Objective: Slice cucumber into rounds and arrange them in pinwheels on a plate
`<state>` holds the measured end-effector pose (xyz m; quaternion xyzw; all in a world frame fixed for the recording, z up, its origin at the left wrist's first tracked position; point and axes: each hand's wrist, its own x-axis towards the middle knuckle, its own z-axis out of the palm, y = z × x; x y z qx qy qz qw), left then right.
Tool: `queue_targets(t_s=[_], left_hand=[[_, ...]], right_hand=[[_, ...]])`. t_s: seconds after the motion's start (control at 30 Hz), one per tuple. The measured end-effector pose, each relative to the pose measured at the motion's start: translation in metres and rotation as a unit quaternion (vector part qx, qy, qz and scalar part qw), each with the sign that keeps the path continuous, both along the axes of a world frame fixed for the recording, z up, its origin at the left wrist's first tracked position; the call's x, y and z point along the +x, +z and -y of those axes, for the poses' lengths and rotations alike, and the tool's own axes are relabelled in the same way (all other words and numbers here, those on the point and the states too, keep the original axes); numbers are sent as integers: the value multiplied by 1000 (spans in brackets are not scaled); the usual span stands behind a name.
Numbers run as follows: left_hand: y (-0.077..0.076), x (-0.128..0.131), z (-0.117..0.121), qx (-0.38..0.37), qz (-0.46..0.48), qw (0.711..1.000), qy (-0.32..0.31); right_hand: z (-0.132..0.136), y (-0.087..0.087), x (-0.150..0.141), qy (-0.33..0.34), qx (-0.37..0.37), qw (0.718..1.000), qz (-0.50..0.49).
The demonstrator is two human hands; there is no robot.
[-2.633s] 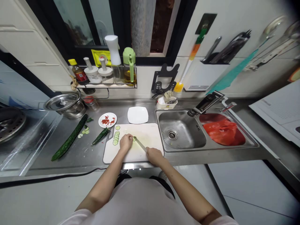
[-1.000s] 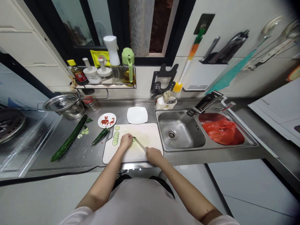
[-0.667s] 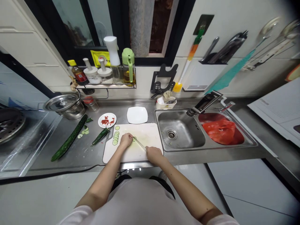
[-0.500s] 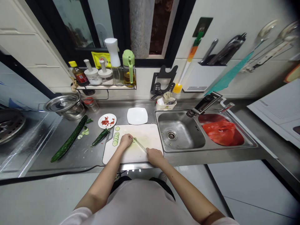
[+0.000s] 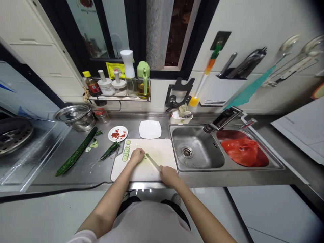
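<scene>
My right hand [image 5: 169, 176] is closed round the handle of a knife [image 5: 153, 163], whose blade points up and left over the white cutting board [image 5: 162, 152]. The blade's tip meets a small cucumber slice [image 5: 146, 155]. My left hand [image 5: 137, 155] pinches this slice at its left edge, fingertips together. Left of that hand, a short row of overlapping cucumber slices [image 5: 126, 153] lies on the board, with one single slice [image 5: 128, 142] above it. A cut piece of cucumber [image 5: 109, 151] rests just off the board's left edge.
A long cucumber [image 5: 77, 152] and some trimmings [image 5: 94, 144] lie on the left counter. Behind the board stand a plate of chopped red pieces [image 5: 124, 136] and a white square plate [image 5: 150, 129]. The sink [image 5: 202, 148] adjoins on the right; a lidded pot [image 5: 76, 116] stands back left.
The view has tilted up slightly, so everything sits lower in the picture. Both hands stay on the slice and knife; the blade has shifted slightly at the slice.
</scene>
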<state>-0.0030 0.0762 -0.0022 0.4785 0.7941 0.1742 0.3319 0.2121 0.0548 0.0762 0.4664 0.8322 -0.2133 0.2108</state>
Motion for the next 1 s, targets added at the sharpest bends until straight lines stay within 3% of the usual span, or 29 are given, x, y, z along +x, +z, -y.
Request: queue_targets(t_s=[0.13,0.4,0.73,1.0], left_hand=[[-1,2,-1,3,-6,1000,10],[-1,12,-1,0,-8,999,46],[8,20,7,6,-29,999,43],[18,26,17,10,-61,998,18]], right_hand=[[2,-4,13,0,9,1000,-7],[-3,-19,37,-86,53,995,-26],[-7,-30,39,-104,36,993,-33],[-15,-20,35,-105,46,993,-32]])
